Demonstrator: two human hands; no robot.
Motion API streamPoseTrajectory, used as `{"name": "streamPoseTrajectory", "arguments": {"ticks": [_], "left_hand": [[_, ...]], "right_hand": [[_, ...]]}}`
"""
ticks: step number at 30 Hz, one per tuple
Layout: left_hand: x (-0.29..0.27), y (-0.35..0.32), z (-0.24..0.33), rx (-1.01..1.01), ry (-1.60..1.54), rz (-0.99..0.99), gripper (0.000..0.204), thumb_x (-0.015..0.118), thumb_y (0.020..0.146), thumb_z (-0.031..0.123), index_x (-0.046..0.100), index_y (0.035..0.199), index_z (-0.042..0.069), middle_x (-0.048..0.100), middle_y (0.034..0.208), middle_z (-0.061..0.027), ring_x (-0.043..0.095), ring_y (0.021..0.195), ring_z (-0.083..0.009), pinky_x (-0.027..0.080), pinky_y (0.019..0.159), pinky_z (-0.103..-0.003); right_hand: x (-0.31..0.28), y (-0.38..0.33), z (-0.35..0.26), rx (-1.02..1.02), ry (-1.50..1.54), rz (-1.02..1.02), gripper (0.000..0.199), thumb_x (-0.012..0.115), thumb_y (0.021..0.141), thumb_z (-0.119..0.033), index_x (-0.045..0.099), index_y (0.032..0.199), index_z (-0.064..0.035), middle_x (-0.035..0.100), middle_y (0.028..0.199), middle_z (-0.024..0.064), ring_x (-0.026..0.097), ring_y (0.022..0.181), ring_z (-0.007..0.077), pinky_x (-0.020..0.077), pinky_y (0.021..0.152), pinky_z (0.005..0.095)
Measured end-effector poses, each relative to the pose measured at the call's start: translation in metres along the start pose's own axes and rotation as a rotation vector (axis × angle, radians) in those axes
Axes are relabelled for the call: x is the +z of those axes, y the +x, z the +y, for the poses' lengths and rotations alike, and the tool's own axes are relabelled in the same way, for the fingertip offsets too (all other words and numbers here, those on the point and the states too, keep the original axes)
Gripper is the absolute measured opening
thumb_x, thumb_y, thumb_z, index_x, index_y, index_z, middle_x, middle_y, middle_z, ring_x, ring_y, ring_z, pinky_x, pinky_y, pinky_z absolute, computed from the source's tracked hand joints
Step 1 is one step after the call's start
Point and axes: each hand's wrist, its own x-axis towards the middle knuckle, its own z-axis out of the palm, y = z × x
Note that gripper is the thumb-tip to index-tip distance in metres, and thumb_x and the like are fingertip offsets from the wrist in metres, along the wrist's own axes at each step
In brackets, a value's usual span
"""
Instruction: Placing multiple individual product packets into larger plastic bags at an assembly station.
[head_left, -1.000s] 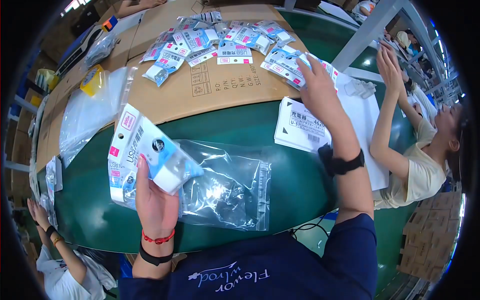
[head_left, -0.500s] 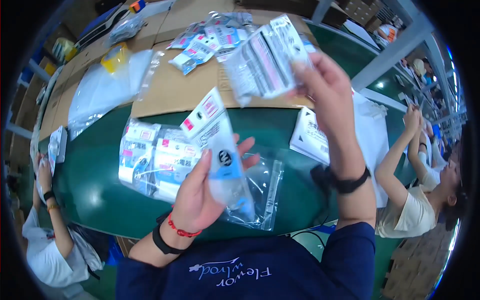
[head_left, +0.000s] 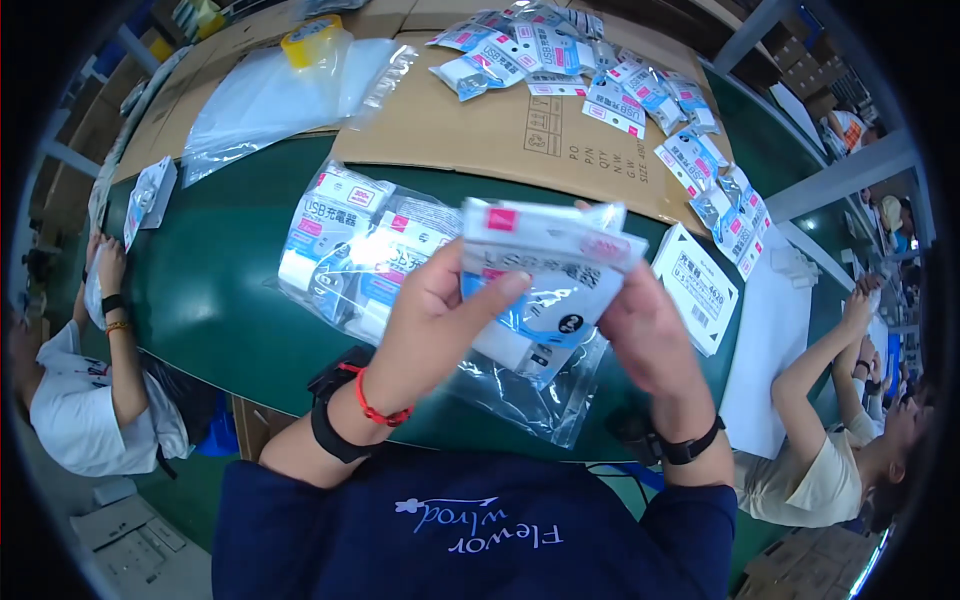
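A small stack of charger packets, flat white and blue pouches with clear plastic, is held up over the table in front of me. My left hand grips the stack's left side, thumb across the front. At its right edge, my right hand is slightly blurred, its fingers mostly hidden behind the packets. Beneath them lies a clear zip bag, partly covered by the stack. More charger packets lie in clear plastic to the left of my left hand.
Several loose charger packets lie along the cardboard sheet at the far side. A white labelled box stands right of my hands. Clear bags and a yellow tape roll lie far left. Co-workers sit at both sides.
My right hand has come down from the far side with its packet, which now lies against the one in my left hand. My view has shifted, showing more packets at the far right.
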Motion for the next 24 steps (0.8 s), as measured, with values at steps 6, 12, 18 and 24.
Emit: {"name": "streamPoseTrajectory", "arguments": {"ticks": [6,12,18,24], "left_hand": [[0.022,0.0,-0.026,0.155,0.016,0.081,0.037,0.062,0.09,0.008,0.049,0.124,-0.002,0.061,0.107,-0.006,0.056,0.1,-0.0107,0.045,0.089,-0.026],[0.022,-0.002,-0.026,0.095,0.006,0.053,0.031,0.061,0.091,0.012,0.054,0.118,-0.001,0.062,0.104,-0.0055,0.056,0.097,-0.0085,0.045,0.081,-0.023],[0.01,0.0,-0.021,0.101,0.219,-0.009,0.029,0.06,0.092,0.015,0.055,0.116,-0.001,0.062,0.1,-0.0057,0.057,0.09,-0.0072,0.046,0.075,-0.022],[0.02,-0.001,-0.031,0.209,0.173,0.014,0.028,0.059,0.093,0.015,0.054,0.115,-0.001,0.063,0.097,-0.0063,0.058,0.085,-0.0075,0.047,0.074,-0.023]], "right_hand": [[0.011,-0.001,0.023,-0.169,-0.252,0.147,0.061,0.062,0.088,-0.006,0.032,0.141,-0.0024,0.055,0.124,0.0101,0.053,0.112,0.0171,0.0403,0.098,0.0329],[0.013,-0.005,0.028,-0.293,-0.189,0.183,0.057,0.062,0.089,-0.006,0.034,0.139,-0.0007,0.055,0.122,0.0088,0.053,0.111,0.014,0.0414,0.096,0.0281],[0.009,-0.008,0.023,-0.281,-0.371,0.163,0.052,0.059,0.092,-0.009,0.035,0.137,-0.0004,0.056,0.12,0.0084,0.053,0.109,0.0128,0.0419,0.094,0.0275],[0.013,-0.01,0.036,-0.281,-0.221,0.208,0.049,0.057,0.094,-0.014,0.034,0.135,-0.0006,0.056,0.119,0.008,0.053,0.107,0.0119,0.0433,0.091,0.0269]]}}
